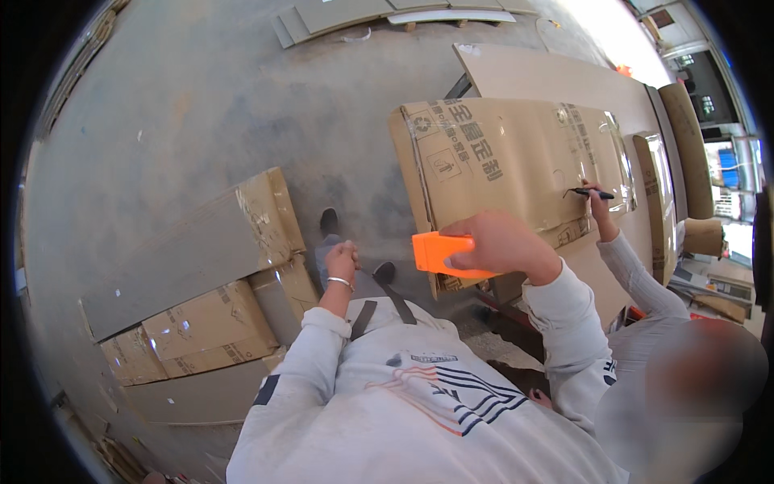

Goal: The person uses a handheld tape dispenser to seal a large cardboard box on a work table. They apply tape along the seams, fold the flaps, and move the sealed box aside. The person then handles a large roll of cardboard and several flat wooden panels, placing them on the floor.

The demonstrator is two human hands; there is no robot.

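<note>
My right hand (508, 246) is wrapped round a bright orange, flat-sided, box-like tool (443, 255); its exact kind does not show. It is held in front of the near edge of a large flat cardboard carton (516, 161), which lies on a stack of boards and bears dark print and clear tape. Lower and to the left, my left hand (343, 260) is closed with its fingers pinched together, a light bracelet round the wrist. Whether something small is between those fingers I cannot make out. It hangs above my legs, apart from the cartons.
At the right, a co-worker's hand (597, 200) holds a black marker (595, 194) with its tip at the carton's top. Taped cardboard cartons (211, 323) and a grey panel (173, 270) are stacked at my left. More flat boards (347, 14) lie at the far side.
</note>
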